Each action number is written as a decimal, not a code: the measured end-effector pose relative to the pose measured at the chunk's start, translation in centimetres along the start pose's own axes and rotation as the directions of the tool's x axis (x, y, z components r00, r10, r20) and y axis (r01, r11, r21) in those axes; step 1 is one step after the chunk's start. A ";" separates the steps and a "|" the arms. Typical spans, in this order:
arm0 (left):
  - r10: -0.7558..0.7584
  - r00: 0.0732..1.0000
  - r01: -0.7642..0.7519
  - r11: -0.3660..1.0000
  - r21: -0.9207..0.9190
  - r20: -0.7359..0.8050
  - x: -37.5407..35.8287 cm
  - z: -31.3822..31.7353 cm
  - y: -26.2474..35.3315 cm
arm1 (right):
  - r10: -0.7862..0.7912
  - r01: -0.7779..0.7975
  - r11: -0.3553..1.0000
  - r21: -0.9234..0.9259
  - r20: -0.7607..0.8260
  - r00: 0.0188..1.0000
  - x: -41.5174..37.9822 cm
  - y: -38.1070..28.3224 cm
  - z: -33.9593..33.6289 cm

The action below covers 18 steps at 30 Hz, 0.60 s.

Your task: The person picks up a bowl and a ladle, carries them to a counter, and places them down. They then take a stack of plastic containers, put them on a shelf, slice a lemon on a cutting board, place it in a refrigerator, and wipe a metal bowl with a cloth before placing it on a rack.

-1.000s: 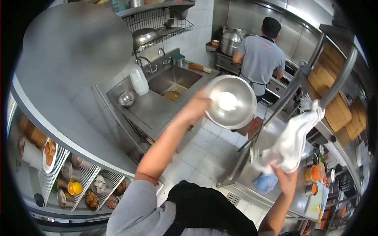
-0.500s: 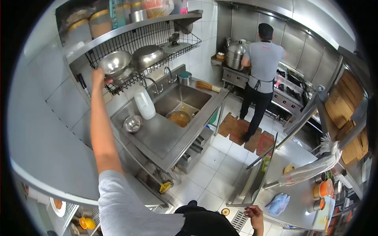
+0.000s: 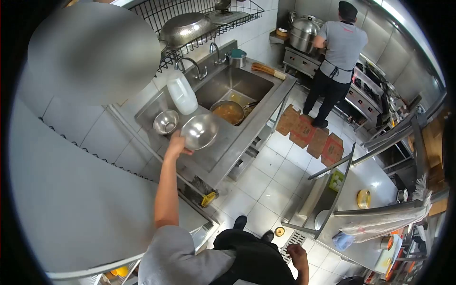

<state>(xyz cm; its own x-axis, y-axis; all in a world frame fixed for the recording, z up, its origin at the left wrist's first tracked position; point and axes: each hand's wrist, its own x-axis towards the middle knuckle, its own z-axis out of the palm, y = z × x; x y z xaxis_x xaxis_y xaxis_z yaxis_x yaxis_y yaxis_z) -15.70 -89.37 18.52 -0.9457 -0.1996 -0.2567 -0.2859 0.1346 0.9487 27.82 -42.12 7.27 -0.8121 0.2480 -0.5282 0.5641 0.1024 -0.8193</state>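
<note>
My left hand (image 3: 178, 146) grips the rim of a shiny metal bowl (image 3: 200, 131) above the sink's steel drainboard (image 3: 209, 159). A smaller metal bowl (image 3: 166, 122) sits beside it on the drainboard, near a white plastic jug (image 3: 182, 92). In the sink basin (image 3: 256, 88) lies a pan (image 3: 228, 112) with brownish liquid. Low at my right side, my right hand (image 3: 297, 255) hangs with curled fingers; whether anything is in it cannot be made out.
A wire rack (image 3: 247, 16) with a large pan (image 3: 185, 29) hangs above the sink. A co-worker (image 3: 339, 52) stands at the stove on cardboard pieces (image 3: 308, 135). To the right is a steel counter (image 3: 375, 183) with a hanging cloth (image 3: 389, 223). A blurred patch covers the upper left.
My left hand has moved from the wire rack down to the drainboard, bringing the metal bowl along. The view has shifted, and the co-worker leans farther over the stove.
</note>
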 end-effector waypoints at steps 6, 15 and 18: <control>-0.073 0.969 -0.015 0.936 -0.353 -0.234 11.3 -8.8 -9.8 | -0.032 0.045 0.968 -0.245 0.058 0.998 -2.1 3.3 0.3; 0.130 0.963 -0.176 0.967 -0.185 -0.237 0.8 9.8 -9.4 | 0.002 -0.101 0.869 -0.485 -0.201 0.980 -6.0 12.6 -1.6; 0.354 0.906 -0.293 0.921 -0.258 0.232 -15.3 26.6 -7.4 | 0.074 -0.178 0.932 -0.317 -0.313 0.947 -9.4 17.8 -2.1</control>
<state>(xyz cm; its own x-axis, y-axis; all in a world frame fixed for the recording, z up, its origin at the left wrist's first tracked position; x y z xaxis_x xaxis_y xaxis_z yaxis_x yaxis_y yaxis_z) -3.27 -61.51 10.50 -0.9940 0.0914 0.0602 0.0541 -0.0678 0.9962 45.81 -40.57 -1.91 -0.6804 0.5441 -0.4909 0.7172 0.3567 -0.5986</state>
